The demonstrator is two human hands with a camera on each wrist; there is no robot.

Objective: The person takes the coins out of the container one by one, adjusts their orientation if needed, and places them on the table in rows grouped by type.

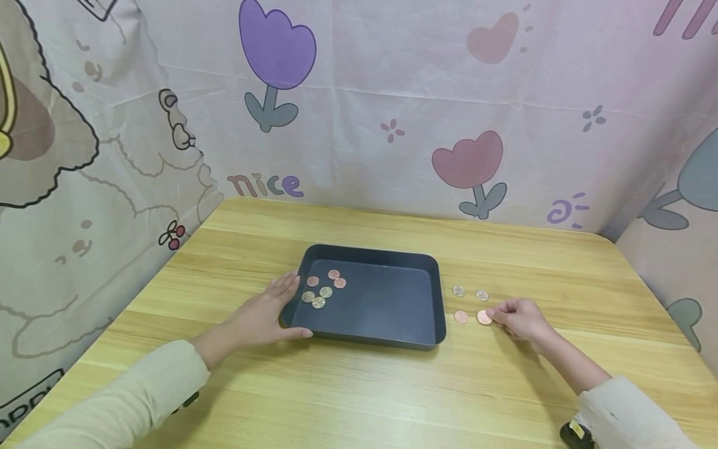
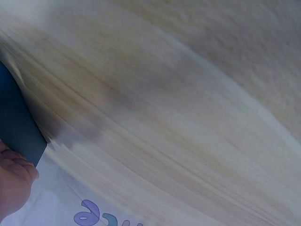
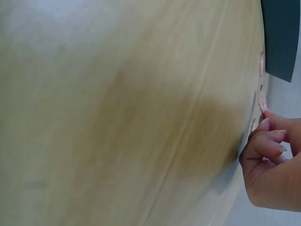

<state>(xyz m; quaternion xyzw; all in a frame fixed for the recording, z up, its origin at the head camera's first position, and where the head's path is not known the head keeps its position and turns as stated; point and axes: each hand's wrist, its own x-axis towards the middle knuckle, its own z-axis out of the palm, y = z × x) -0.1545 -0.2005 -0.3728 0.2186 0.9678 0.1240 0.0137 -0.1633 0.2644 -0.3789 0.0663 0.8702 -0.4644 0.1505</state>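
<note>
A dark rectangular baking tray sits on the table. Spread around its front left corner, my left hand touches the left wall with the fingers and the front edge with the thumb. Right of the tray, my right hand pinches a copper-coloured coin between thumb and fingertips; the right wrist view shows this coin tilted at the fingertips. Beside it lie another copper coin and two silvery coins, one nearer the tray and one farther right.
Inside the tray's left part lie three copper coins and three gold-coloured coins. The wood-grain table meets a printed cloth backdrop at its back edge. Dark devices show at both sleeves.
</note>
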